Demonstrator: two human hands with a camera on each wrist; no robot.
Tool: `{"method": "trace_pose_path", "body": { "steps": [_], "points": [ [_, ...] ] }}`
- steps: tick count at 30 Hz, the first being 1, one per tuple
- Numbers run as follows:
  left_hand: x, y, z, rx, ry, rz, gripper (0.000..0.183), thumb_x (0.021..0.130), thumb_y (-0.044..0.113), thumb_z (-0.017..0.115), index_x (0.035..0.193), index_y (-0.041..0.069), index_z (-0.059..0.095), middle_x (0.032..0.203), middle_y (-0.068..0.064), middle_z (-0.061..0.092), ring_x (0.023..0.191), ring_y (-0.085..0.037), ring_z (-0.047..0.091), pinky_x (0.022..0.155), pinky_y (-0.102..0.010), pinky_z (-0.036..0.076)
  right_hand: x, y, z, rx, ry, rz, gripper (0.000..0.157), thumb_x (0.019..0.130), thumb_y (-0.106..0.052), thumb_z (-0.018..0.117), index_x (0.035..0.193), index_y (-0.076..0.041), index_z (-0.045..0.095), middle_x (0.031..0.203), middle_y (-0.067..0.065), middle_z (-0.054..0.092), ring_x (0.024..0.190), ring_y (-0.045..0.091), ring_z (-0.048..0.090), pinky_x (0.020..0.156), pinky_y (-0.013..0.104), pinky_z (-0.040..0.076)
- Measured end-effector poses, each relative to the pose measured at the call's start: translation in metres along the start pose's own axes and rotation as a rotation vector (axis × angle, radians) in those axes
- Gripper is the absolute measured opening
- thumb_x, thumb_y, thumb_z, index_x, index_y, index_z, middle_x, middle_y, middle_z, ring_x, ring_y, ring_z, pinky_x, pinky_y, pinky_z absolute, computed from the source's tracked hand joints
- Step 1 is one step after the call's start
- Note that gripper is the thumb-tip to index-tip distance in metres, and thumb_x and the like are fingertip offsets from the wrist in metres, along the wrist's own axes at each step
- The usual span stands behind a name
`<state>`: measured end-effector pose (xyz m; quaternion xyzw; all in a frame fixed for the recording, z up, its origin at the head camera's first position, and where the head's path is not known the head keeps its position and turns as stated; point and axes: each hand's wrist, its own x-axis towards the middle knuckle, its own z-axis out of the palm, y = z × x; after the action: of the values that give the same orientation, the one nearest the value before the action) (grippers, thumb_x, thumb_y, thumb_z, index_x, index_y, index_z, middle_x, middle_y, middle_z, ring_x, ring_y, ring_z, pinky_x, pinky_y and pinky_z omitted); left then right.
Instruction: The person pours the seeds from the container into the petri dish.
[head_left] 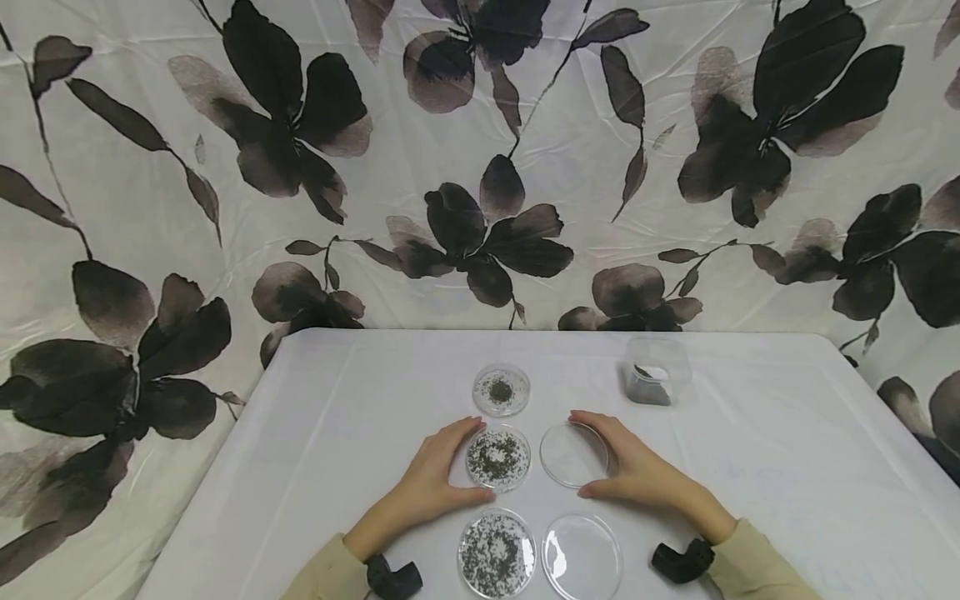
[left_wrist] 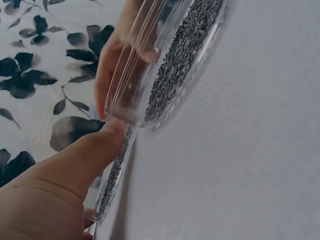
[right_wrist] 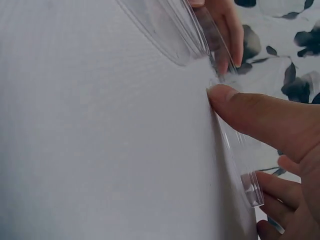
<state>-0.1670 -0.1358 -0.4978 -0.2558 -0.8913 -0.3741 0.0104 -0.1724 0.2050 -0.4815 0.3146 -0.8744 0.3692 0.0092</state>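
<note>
In the head view, my left hand (head_left: 431, 471) spans the middle petri dish (head_left: 498, 457), a clear round dish with dark granules scattered in it; thumb at the near rim, fingers at the far rim. To its right, my right hand (head_left: 637, 462) holds a clear petri dish lid (head_left: 573, 456) the same way, thumb near and fingers far. Both pieces lie flat, side by side and apart. The left wrist view shows the left thumb (left_wrist: 95, 150) at the dish's edge. In the right wrist view, the right thumb (right_wrist: 255, 115) meets the lid's edge.
Nearer me stand a larger granule-filled dish (head_left: 497, 554) and a clear empty lid (head_left: 582, 557). Behind the middle dish is a smaller dish (head_left: 501, 390) with a dark heap. A clear container (head_left: 651, 385) with dark contents stands at the back right of the white table (head_left: 360, 392).
</note>
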Motion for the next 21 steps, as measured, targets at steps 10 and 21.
{"method": "trace_pose_path", "body": {
  "steps": [10,21],
  "points": [
    [0.002,0.003,-0.001,0.017,0.032,0.057,0.093,0.07,0.05,0.085,0.146,0.012,0.048,0.15,-0.011,0.045,0.138,-0.028,0.039,0.109,-0.053,0.031,0.005,-0.003,0.0,0.003,0.002,-0.019,0.098,0.065,-0.033,0.092,0.147,-0.011,0.045,0.143,0.002,0.051,0.132,0.023,0.046,0.109,0.044,0.035],
    [0.003,0.002,0.001,0.049,0.034,0.068,0.091,0.072,0.053,0.083,0.146,0.013,0.047,0.15,-0.01,0.045,0.138,-0.027,0.039,0.109,-0.052,0.031,0.016,-0.009,-0.003,0.0,-0.025,-0.02,0.099,0.061,-0.028,0.093,0.146,-0.013,0.046,0.141,0.001,0.053,0.13,0.022,0.048,0.108,0.049,0.037]
  ]
}}
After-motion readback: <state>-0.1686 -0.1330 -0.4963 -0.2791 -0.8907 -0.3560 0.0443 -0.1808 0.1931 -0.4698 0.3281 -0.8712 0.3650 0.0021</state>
